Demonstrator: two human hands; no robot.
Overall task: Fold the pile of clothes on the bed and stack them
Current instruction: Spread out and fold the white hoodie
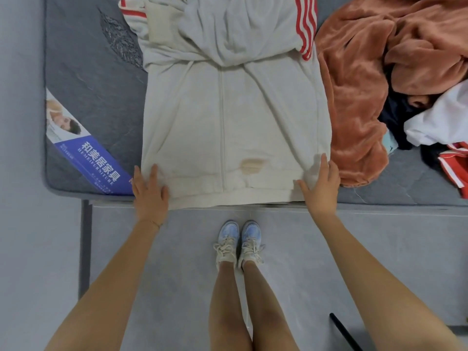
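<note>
Jacket [235, 117] lies w/ long axis front-back, hem nearest.

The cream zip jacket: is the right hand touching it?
Touching. The head view shows the right hand lying flat, fingers spread, on a bottom corner of the cream zip jacket.

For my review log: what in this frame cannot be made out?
Head view only.
Jacket: its top is cut off by the upper edge.
Navy garment: mostly buried under the fleece and white garment.
Red garment: cut off by the right edge.
Label: small print too small to read.
Black rod: cut off by the bottom edge; unidentifiable.
</note>
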